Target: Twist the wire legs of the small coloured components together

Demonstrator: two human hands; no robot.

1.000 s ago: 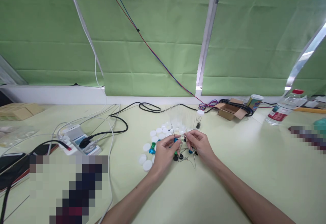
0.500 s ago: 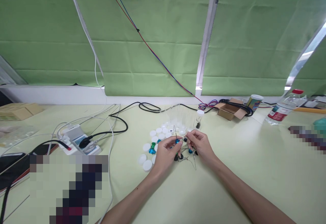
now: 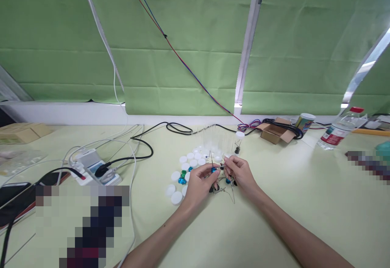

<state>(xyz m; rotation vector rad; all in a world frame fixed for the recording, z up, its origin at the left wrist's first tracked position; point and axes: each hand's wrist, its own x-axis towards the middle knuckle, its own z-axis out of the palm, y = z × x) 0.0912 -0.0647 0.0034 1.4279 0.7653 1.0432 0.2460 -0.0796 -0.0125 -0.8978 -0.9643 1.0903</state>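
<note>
My left hand point(image 3: 198, 182) is closed in a pinch on a small shiny blue piece point(image 3: 213, 170) with a bent metal wire standing up from it. Close by on its right, my right hand point(image 3: 239, 171) pinches a thin metal wire point(image 3: 220, 166) that reaches toward the blue piece. Whether the two touch I cannot tell. Beneath and between the hands lie dark round pieces point(image 3: 217, 188) and loose bent wires point(image 3: 228, 195), partly covered by fingers. Shiny blue pieces point(image 3: 182, 181) and a green piece point(image 3: 183, 174) rest left of my left hand, among several round white caps point(image 3: 176, 197).
Clear tubes point(image 3: 213, 140) stand behind the hands, beside a white-capped tube point(image 3: 239, 135) holding a dark piece. Farther right are an open cardboard box point(image 3: 276, 132), a can point(image 3: 304, 122) and a water bottle point(image 3: 336, 132). A power strip point(image 3: 100, 170) with cables lies left.
My fingers have shifted slightly, and the thin wire between my hands now shows more plainly. The blue piece with its upright wire has moved a little to the right.
</note>
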